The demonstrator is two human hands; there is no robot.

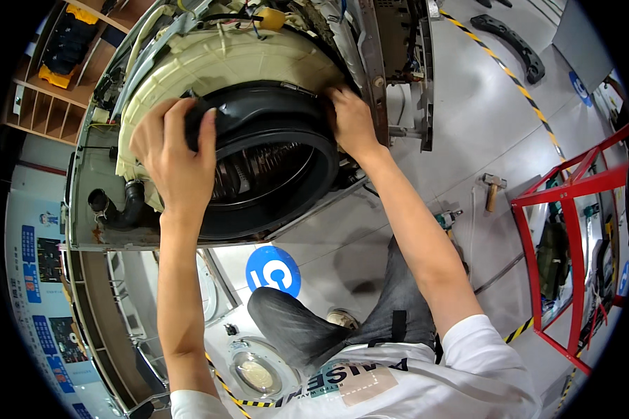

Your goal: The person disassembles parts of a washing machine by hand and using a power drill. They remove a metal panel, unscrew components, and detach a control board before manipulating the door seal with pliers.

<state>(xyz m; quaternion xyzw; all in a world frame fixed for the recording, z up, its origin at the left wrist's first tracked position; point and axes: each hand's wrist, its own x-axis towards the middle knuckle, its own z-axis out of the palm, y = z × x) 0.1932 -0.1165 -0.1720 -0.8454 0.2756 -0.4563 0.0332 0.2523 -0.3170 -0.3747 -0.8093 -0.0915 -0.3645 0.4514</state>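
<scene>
An opened front-loading washing machine stands before me, its cream plastic tub (237, 59) exposed. Around the tub mouth sits a black rubber door gasket (276, 112), with the metal drum (258, 167) visible through its opening. My left hand (171, 150) pinches the gasket's upper left edge between thumb and fingers, and the rubber there is bunched up. At the upper right edge, the fingers of my right hand (354, 126) curl against the gasket, their tips partly hidden. Between the hands, a thin metal clamp piece (297, 89) shows on the gasket's rim. A black drain hose (129, 206) hangs lower left.
On the floor at right lie a hammer (494, 190) and a curved dark part (511, 45). A red metal rack (573, 199) with tools stands far right. A round washer door (255, 370) rests at lower left. Wooden shelves (56, 112) stand at upper left.
</scene>
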